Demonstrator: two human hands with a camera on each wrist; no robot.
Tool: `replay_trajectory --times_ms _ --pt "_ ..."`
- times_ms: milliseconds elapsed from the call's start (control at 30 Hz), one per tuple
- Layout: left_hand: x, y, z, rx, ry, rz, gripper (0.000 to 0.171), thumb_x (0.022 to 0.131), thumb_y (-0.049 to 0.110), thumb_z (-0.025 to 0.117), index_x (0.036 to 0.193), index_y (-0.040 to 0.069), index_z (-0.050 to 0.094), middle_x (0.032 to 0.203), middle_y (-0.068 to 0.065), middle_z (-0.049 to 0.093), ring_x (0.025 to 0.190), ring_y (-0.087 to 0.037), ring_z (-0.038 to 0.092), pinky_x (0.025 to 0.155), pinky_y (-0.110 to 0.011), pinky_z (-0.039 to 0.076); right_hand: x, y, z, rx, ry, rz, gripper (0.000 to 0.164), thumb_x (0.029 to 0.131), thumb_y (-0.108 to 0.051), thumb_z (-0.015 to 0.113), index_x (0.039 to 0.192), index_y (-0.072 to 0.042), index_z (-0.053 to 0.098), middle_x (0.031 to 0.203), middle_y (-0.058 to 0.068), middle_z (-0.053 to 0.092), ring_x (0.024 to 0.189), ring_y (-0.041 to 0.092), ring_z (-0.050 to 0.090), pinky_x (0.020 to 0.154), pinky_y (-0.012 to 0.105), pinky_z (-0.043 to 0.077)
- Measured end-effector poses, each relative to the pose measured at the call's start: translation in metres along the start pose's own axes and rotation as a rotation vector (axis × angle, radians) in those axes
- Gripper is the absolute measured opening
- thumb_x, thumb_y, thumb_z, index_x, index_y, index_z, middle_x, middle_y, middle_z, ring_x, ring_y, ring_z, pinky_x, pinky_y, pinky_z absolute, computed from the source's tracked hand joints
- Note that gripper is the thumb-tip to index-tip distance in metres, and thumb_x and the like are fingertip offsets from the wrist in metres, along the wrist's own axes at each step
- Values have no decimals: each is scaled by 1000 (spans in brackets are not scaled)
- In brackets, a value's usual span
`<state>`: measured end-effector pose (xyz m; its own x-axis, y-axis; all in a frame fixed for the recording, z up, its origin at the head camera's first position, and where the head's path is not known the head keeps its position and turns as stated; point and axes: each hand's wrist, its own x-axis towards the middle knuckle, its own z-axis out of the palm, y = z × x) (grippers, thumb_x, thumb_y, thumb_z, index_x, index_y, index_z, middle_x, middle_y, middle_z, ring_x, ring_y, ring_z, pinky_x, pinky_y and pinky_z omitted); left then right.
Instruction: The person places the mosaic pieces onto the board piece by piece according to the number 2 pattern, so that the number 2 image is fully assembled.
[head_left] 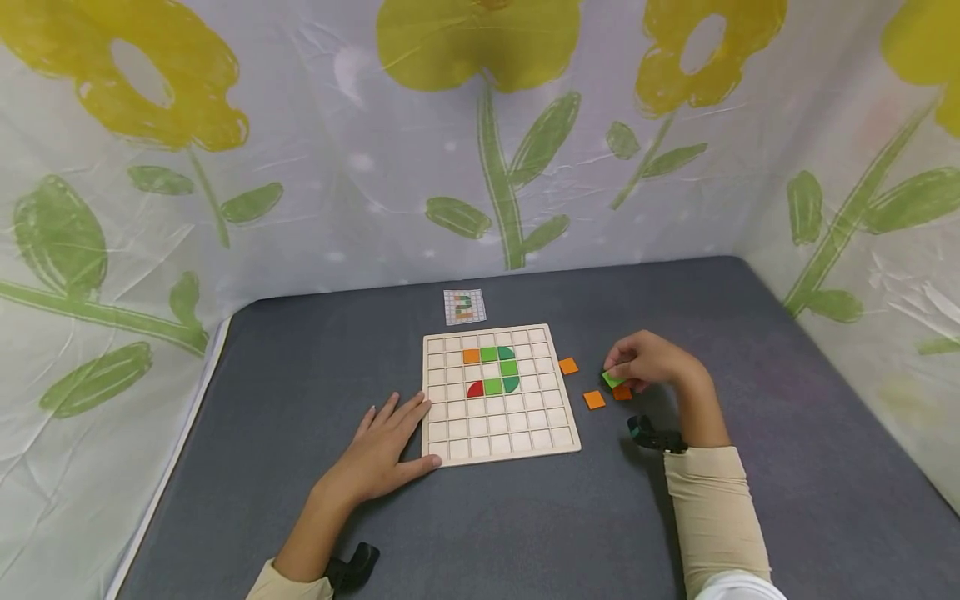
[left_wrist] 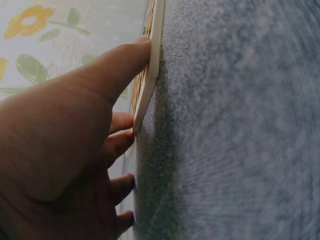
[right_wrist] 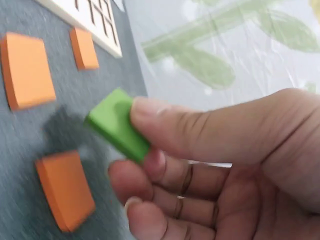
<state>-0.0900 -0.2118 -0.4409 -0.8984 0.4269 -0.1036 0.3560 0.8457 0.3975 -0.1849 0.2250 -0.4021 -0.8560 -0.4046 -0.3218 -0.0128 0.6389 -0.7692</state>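
My right hand (head_left: 651, 360) pinches a light green square tile (right_wrist: 117, 122) between thumb and fingers, just above the table to the right of the board. Beneath and beside it lie three orange square tiles, the nearest orange tile (right_wrist: 66, 191) partly under the hand in the head view. My left hand (head_left: 384, 454) rests with spread fingers at the left edge of the wooden grid board (head_left: 457, 433), thumb on its near left corner. On the board, an orange tile (head_left: 471, 357), green squares (head_left: 489, 354), dark green quarter-rounds (head_left: 512, 384) and a red quarter-round (head_left: 476, 389) form a curved figure.
A small printed pattern card (head_left: 465, 307) lies behind the board, showing a coloured figure on a grid. The dark grey table (head_left: 330, 358) ends at a flower-printed curtain (head_left: 337, 183) at the back and sides. Each wrist wears a black camera strap (head_left: 660, 437).
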Motion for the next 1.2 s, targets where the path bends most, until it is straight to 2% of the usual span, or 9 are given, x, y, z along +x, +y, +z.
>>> replay_trajectory --times_ms 267,533,667,833,1200 --pt "0 -1 0 -4 9 19 87 90 58 66 157 10 36 162 -8 30 149 -42 18 113 -69 12 17 -11 19 64 -65 -68 9 94 -3 68 98 5 70 83 13 69 72 26 65 65 41 56" --pt "1 -1 0 -4 -6 9 88 90 59 66 158 12 35 163 -6 28 150 -40 16 113 -68 11 29 -23 37 79 -96 -82 6 93 -1 68 96 4 71 79 11 68 68 22 64 62 35 55" --pt "1 -1 1 2 -11 0 88 90 60 65 157 13 36 163 -5 28 150 -39 16 113 -68 11 35 -35 47 64 -125 -115 6 93 1 67 96 4 71 76 10 68 66 21 64 58 33 53" --pt "0 -1 1 1 -10 -2 88 90 61 65 157 13 36 163 -5 29 150 -39 16 114 -67 11 45 -52 60 59 -166 -160 7 94 3 64 94 5 71 73 13 69 59 23 62 56 36 54" --pt "1 -3 2 -3 0 4 88 90 59 66 158 13 35 163 -5 28 150 -38 16 114 -66 9 64 -81 88 34 -189 -224 10 94 3 64 88 6 71 71 15 69 57 27 64 57 38 55"
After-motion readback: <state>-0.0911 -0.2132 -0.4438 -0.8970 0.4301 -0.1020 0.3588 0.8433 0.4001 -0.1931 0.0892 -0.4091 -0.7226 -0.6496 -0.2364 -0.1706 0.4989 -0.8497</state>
